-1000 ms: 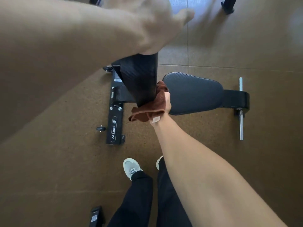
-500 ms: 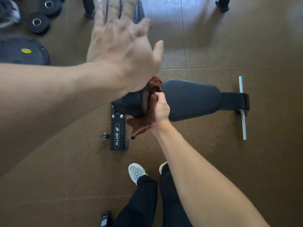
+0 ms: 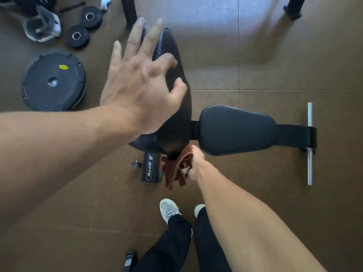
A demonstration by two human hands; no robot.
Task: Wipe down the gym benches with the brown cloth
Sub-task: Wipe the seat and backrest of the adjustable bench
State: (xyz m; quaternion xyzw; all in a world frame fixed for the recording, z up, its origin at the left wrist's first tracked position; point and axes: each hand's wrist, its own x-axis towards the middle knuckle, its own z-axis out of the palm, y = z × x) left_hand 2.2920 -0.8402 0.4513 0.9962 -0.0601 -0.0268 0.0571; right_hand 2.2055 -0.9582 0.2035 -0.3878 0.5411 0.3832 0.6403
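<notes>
Fingers of our left hand (image 3: 141, 83) splay open, bracing the raised black padded backrest (image 3: 176, 107), while our right hand (image 3: 196, 161) at five o'clock, clenched on the bunched brown terry cloth (image 3: 174, 169), should press firmly up its edge.

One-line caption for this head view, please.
Left hand steadies the raised backrest while right hand holds brown cloth at its base.

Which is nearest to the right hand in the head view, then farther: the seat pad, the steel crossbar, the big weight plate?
From the right hand:
1. Seat pad, just above and right of it.
2. Steel crossbar, far right.
3. Big weight plate, upper left, beyond the left arm.
</notes>
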